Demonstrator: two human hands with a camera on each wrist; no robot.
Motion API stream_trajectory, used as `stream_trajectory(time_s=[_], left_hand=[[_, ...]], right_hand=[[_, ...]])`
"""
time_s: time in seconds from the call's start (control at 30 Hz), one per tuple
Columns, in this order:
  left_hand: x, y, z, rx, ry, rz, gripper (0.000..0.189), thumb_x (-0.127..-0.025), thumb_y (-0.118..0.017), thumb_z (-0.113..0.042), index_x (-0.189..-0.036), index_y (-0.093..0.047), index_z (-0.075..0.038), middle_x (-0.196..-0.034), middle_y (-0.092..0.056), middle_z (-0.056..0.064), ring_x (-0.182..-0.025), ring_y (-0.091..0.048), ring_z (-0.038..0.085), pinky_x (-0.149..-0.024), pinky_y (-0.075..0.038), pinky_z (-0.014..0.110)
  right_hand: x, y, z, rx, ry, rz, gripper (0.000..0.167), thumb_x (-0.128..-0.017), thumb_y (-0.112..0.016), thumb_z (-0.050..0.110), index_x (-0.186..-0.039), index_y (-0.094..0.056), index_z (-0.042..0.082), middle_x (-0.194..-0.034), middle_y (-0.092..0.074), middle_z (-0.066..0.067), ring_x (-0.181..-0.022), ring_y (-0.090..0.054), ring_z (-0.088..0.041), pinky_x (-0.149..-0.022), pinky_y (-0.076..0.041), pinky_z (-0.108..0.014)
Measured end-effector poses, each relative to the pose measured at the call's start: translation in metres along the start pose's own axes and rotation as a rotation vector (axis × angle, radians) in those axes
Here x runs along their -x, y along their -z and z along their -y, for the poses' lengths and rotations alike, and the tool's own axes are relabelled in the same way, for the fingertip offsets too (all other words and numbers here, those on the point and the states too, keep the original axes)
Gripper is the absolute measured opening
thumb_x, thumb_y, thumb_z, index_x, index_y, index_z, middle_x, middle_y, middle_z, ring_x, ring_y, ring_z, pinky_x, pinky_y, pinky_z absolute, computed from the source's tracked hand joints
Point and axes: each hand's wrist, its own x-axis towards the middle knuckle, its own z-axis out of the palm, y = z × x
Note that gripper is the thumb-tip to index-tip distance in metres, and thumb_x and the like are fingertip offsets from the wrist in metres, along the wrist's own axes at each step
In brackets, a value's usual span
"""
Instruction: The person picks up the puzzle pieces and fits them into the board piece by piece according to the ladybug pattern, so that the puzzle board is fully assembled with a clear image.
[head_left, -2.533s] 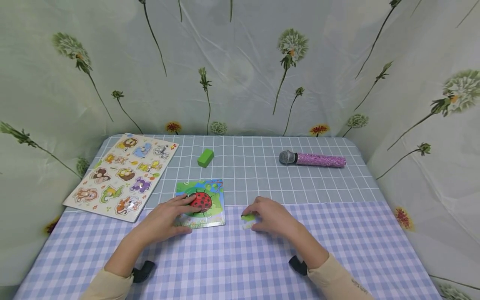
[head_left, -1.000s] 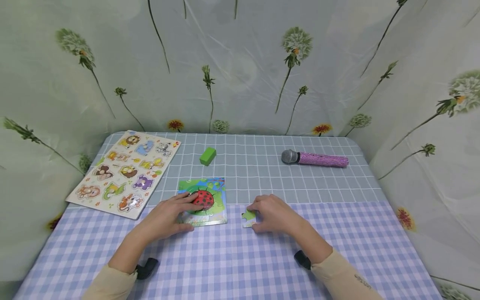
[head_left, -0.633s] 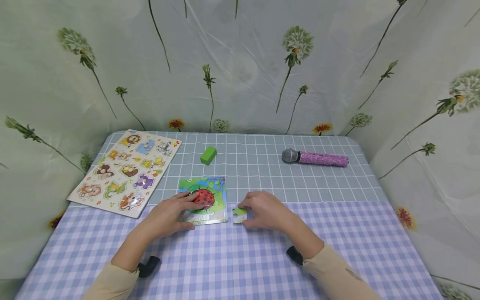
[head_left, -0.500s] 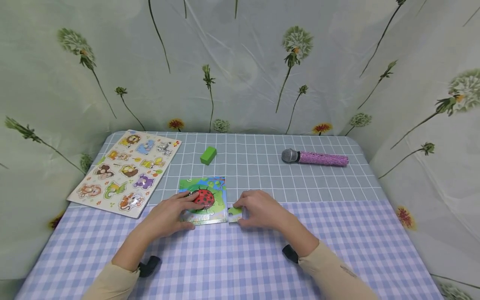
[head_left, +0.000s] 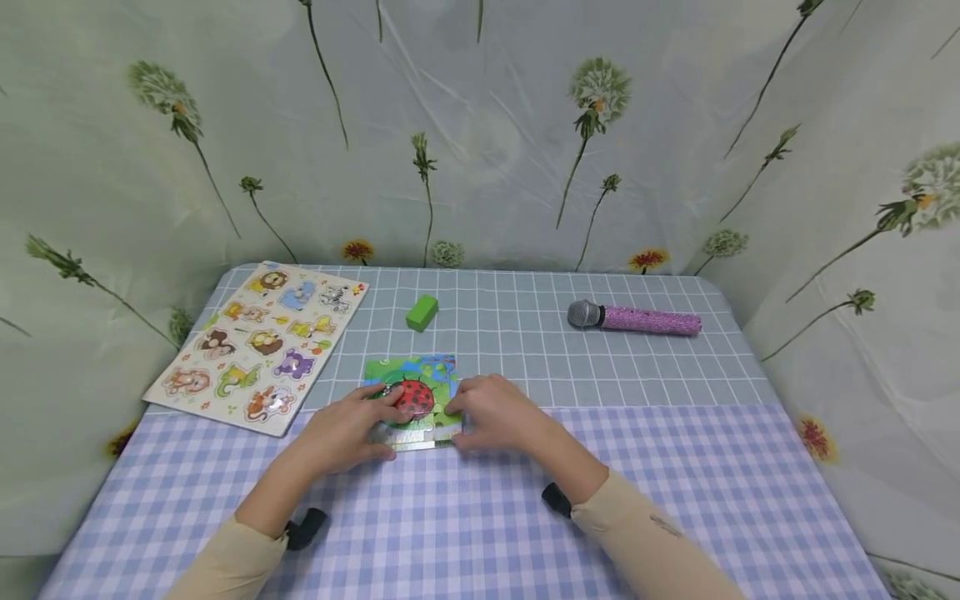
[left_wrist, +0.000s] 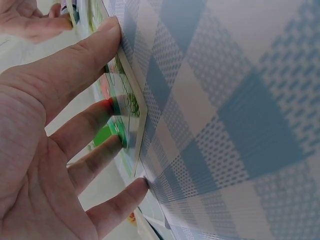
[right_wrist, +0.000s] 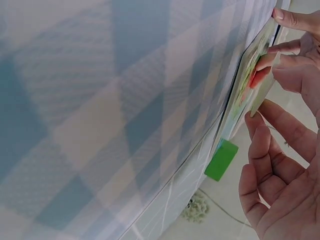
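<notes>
A ladybug jigsaw puzzle (head_left: 408,367) lies flat on the checked cloth in the head view. My left hand (head_left: 341,433) rests on it from the left, fingers spread over the ladybug and thumb at the near edge; the left wrist view shows those fingertips touching the puzzle's face. At the lower right corner, my right hand (head_left: 498,417) pinches a jigsaw piece (right_wrist: 266,85) between thumb and fingers. Seen edge-on in the right wrist view, this piece is slightly above the board and tilted. The fingers partly hide the corner beneath it.
An animal peg puzzle board (head_left: 251,350) lies at the left. Behind the jigsaw sits a green block (head_left: 422,312). A microphone with a pink glittery handle (head_left: 637,319) lies at the back right. A dandelion-printed curtain (head_left: 495,133) surrounds the table.
My right hand has carried the jigsaw piece leftward, from the cloth beside the puzzle onto its lower right corner. My left hand stays on the puzzle; the head view has shifted slightly.
</notes>
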Motion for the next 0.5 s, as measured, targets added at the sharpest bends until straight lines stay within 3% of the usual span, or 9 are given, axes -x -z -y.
stream_trajectory(time_s=[0.5], left_hand=[[-0.001, 0.003, -0.003, -0.010, 0.030, 0.005, 0.052, -0.079, -0.095, -0.037, -0.128, -0.080, -0.026, -0.168, -0.050, 0.004, -0.155, -0.044, 0.044, -0.103, -0.054, 0.074]], right_hand=[[-0.017, -0.012, 0.003, 0.075, 0.000, 0.030, 0.032, -0.085, -0.084, 0.033, -0.116, -0.085, 0.023, -0.107, -0.078, 0.004, -0.100, -0.072, -0.014, -0.084, -0.058, -0.037]])
